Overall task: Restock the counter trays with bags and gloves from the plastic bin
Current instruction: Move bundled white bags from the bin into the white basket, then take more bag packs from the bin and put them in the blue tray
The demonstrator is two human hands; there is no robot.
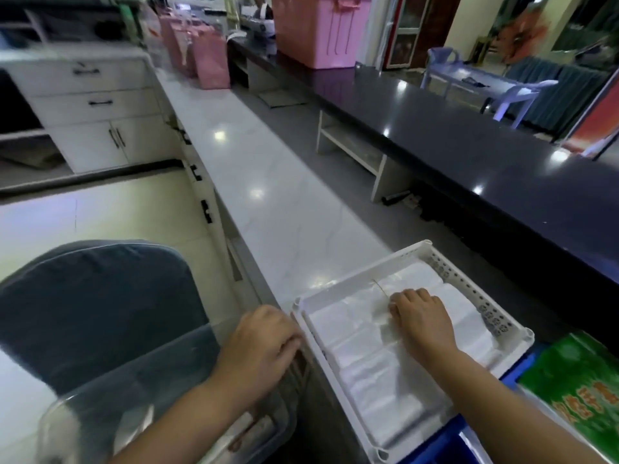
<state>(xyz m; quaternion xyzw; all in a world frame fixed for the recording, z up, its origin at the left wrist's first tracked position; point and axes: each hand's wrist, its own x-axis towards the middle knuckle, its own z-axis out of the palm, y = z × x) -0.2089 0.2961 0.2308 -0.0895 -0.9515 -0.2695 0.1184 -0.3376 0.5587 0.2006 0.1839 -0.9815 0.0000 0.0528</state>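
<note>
White marble bench is seen running from near to far, and at its near right end a white perforated tray is set, filled with flat clear plastic bags. The right hand is laid on the bags with its grip clenched on the stack, while the left hand is curled against the tray's left rim, where it cannot be told whether the grip is grasping anything. A clear plastic bin is placed near left, a blue crate and green packet near right, and a pink tub far off.
</note>
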